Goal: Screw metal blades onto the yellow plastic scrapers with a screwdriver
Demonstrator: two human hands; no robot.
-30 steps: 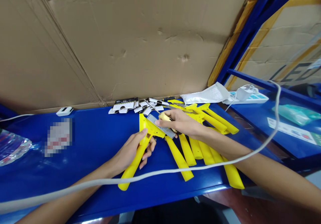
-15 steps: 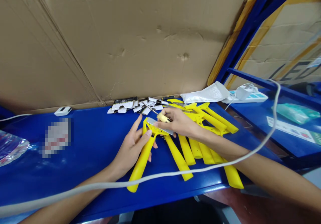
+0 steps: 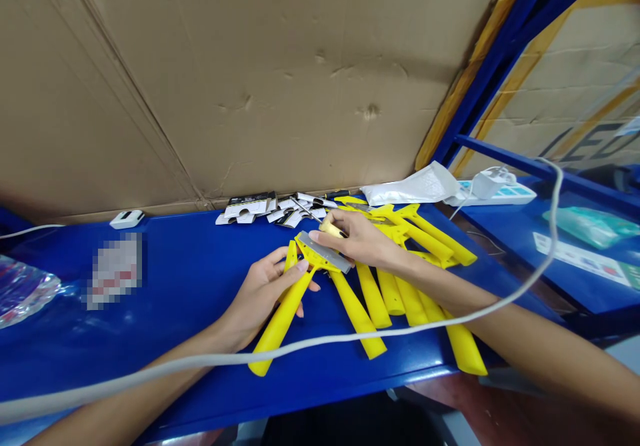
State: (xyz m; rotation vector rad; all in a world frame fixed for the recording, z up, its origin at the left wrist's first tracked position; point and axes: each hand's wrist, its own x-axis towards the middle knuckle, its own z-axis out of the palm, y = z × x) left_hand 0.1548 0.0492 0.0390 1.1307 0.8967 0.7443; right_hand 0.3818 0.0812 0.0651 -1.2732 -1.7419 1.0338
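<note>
Open tabletop at left, white cable slung across — yellow handles crowding right

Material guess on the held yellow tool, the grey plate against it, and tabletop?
Yellow tool: likely moulded plastic, satin; even colour, smooth rounded handle.
Grey plate: probably metal, dull sheen; thin, flat, straight-edged.
Tabletop: glossy blue, perhaps painted metal or laminate; reflections show gloss, base material unclear.

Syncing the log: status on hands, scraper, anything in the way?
Left hand gripping yellow scraper near its neck. Right hand holding screwdriver, thumb against metal blade. White cable crossing view in front of both forearms.
</note>
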